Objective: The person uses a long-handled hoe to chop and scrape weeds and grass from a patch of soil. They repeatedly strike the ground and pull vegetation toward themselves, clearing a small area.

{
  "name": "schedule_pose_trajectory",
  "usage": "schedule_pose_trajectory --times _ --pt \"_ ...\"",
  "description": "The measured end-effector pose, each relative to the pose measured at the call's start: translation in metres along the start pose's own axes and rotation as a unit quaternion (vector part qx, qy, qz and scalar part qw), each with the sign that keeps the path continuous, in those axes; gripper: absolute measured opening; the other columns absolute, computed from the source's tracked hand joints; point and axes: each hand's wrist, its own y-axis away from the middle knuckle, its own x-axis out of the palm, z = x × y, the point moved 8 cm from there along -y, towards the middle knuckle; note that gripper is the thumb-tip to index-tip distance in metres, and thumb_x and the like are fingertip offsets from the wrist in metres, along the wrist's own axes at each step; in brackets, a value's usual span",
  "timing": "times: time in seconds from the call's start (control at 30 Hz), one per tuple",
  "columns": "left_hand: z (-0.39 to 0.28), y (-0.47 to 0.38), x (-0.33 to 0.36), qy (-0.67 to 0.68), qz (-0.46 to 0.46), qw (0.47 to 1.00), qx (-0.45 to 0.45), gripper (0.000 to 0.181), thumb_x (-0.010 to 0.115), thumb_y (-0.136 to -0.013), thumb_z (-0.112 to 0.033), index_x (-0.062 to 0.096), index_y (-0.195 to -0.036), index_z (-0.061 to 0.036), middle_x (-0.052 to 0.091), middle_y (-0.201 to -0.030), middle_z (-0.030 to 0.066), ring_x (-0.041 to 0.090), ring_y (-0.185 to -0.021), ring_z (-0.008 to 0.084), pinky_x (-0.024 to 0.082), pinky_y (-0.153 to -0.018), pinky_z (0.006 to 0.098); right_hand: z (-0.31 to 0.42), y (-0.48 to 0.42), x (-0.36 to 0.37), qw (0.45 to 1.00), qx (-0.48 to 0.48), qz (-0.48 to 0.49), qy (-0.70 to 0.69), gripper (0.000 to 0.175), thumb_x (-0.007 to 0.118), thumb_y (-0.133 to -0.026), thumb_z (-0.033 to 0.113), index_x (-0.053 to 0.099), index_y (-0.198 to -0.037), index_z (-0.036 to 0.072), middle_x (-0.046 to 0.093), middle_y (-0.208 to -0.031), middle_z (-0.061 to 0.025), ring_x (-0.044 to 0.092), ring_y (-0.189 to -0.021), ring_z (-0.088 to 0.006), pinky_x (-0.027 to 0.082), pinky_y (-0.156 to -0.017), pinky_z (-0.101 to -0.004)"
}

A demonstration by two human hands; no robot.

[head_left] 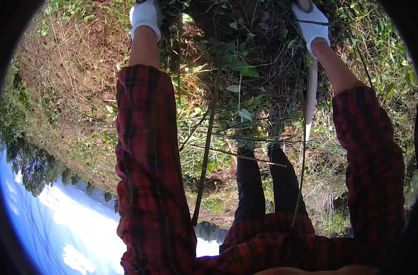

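My right hand (311, 25), in a white glove, is closed around a pale wooden handle (311, 89). One end shows above my fist at the top edge; the rest runs down below my wrist towards my legs. A thin dark stem crosses the back of this glove. At the top edge, my left hand (144, 15) wears a white glove too. Its fingers are cut off by the frame and in shadow, so what it touches is hidden. Between both hands lie shaded ground and leafy weeds (243, 67).
Long dark stems (212, 113) rise between my arms, and another (303, 154) stands near the handle. A thin dry stick (236, 155) lies across in front of my legs (252, 185). Dry grass (81, 79) covers the slope at left, with trees (40, 168) beyond.
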Motion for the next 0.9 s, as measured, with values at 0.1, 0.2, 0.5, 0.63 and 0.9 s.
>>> schedule_pose_trajectory --times 0.1,0.2,0.5,0.63,0.9 --pt "-0.031 0.017 0.019 -0.374 -0.092 0.894 0.228 0.035 0.051 -0.082 -0.021 0.051 -0.115 -0.0101 0.064 -0.08 0.0113 0.061 -0.074 0.0259 0.048 -0.067 0.0337 0.005 0.004 -0.005 0.999 0.022 -0.014 -0.048 0.029 0.058 -0.078 0.029 0.061 -0.094 0.005 0.061 -0.071 -0.0118 0.058 -0.063 -0.0188 0.044 -0.059 -0.0337" --pt "-0.053 0.059 0.055 -0.505 -0.033 0.841 0.193 0.029 0.052 -0.08 -0.017 0.055 -0.107 -0.0087 0.064 -0.085 0.0143 0.06 -0.08 0.0285 0.047 -0.071 0.0355 0.006 0.004 -0.005 0.998 0.019 0.008 -0.052 0.031 0.057 -0.078 0.031 0.061 -0.094 0.005 0.062 -0.071 -0.0123 0.058 -0.063 -0.0192 0.044 -0.059 -0.0339" --pt "0.022 0.331 0.088 0.0 0.099 0.936 -0.338 0.039 0.046 -0.083 -0.033 0.054 -0.107 -0.0032 0.062 -0.088 0.0217 0.059 -0.083 0.0377 0.047 -0.071 0.0428 0.005 0.017 -0.009 0.993 0.025 0.067 -0.089 0.031 0.052 -0.081 0.031 0.059 -0.095 0.004 0.06 -0.073 -0.0115 0.057 -0.057 -0.021 0.046 -0.053 -0.0347" --pt "0.059 0.514 0.138 -0.041 0.096 0.942 -0.32 0.047 0.051 -0.082 -0.028 0.044 -0.116 0.0036 0.061 -0.085 0.0231 0.061 -0.076 0.0365 0.047 -0.067 0.0436 -0.027 0.056 -0.022 0.943 0.106 0.167 -0.267 0.013 0.056 -0.081 0.016 0.054 -0.09 0.007 0.053 -0.061 -0.004 0.048 -0.045 -0.0132 0.04 -0.039 -0.0281" --pt "0.089 0.897 0.139 -0.086 0.428 0.71 -0.552 0.076 0.06 -0.075 -0.038 0.028 -0.129 0.004 0.054 -0.111 0.0254 0.052 -0.104 0.0393 0.043 -0.088 0.0413 -0.077 0.114 -0.086 0.973 0.053 0.196 -0.112 0.022 0.059 -0.081 0.02 0.051 -0.098 0.008 0.052 -0.063 0.0002 0.051 -0.05 -0.0087 0.043 -0.043 -0.0239"
